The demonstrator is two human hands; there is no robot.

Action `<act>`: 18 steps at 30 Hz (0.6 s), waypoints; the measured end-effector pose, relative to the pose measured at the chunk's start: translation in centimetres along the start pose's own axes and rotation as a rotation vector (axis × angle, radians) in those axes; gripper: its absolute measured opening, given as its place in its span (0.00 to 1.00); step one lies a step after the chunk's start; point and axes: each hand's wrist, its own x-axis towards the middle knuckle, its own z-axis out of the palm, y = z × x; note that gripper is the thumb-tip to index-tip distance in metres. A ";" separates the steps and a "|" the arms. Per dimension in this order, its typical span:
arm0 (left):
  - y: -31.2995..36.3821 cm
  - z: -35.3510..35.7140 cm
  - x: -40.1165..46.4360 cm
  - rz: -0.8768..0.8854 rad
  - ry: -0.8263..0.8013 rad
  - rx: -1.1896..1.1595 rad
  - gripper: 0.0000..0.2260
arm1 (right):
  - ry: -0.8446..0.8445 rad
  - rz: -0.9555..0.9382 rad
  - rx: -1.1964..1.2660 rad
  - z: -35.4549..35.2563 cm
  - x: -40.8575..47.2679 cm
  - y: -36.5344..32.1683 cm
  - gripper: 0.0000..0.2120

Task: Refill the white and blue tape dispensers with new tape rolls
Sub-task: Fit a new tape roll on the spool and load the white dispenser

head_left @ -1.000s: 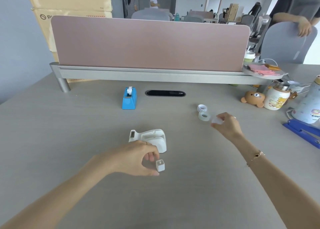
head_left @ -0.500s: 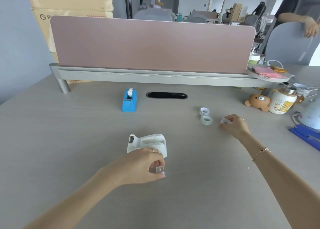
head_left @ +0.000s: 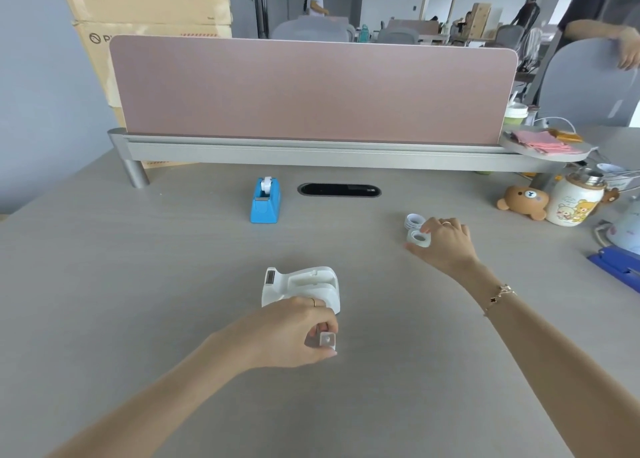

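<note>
The white tape dispenser (head_left: 300,283) stands on the desk in front of me with its roll slot bare. Just in front of it my left hand (head_left: 291,333) pinches a small white spindle piece (head_left: 327,339) a little above the desk. The blue tape dispenser (head_left: 265,202) stands farther back, a white core in its slot. To the right, my right hand (head_left: 448,244) has thumb and fingers closed around a clear tape roll (head_left: 418,238) lying flat. A second tape roll (head_left: 414,220) lies just behind it.
A pink divider panel (head_left: 311,90) on a grey rail runs across the back. A black cable slot (head_left: 339,191) lies behind the dispensers. A bear toy (head_left: 523,201), a printed jar (head_left: 571,206) and a blue stapler (head_left: 620,267) sit at the right. Another person stands by a chair far right.
My right hand swung left from a spot right of the rolls and closed on the clear tape roll. My left hand turned the spindle piece slightly and stayed by the white dispenser.
</note>
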 end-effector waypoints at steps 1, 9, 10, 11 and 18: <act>0.0 0.0 0.0 -0.006 -0.006 -0.003 0.09 | 0.000 0.008 0.011 0.0 0.0 0.0 0.24; 0.3 0.1 -0.1 -0.010 0.010 -0.032 0.06 | -0.007 0.075 0.110 0.7 0.1 0.9 0.21; 0.2 0.2 -0.1 -0.013 0.016 -0.035 0.06 | 0.009 0.082 0.124 0.8 0.0 0.9 0.21; 0.2 0.2 0.0 -0.018 0.022 -0.042 0.06 | 0.019 0.090 0.128 0.9 0.0 0.8 0.21; 0.1 0.0 -0.2 -0.049 0.099 -0.094 0.04 | 0.013 0.139 0.200 0.4 -0.6 -0.2 0.22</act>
